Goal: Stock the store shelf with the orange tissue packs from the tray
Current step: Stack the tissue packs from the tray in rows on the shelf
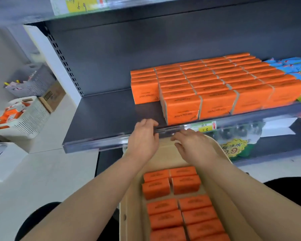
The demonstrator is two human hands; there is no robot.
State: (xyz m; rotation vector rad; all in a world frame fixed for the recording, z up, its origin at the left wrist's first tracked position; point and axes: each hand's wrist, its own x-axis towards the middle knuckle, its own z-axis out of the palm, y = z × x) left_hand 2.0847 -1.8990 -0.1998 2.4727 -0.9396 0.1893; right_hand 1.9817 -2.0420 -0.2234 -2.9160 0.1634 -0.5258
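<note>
Several orange tissue packs [174,188] lie in two columns in a beige tray [132,206] in front of me. More orange packs [215,87] stand in rows on the right part of the dark grey shelf [108,115]. My left hand [143,138] rests at the shelf's front edge, fingers curled over the rail, holding nothing. My right hand [189,141] hovers over the tray's far end just below the shelf edge, fingers spread and empty.
Blue packets [292,66] sit right of the orange rows. A yellow price tag [205,127] hangs on the shelf rail. A white basket [23,117] with orange items, a cardboard box [52,98] and a grey crate [33,80] stand on the floor at left.
</note>
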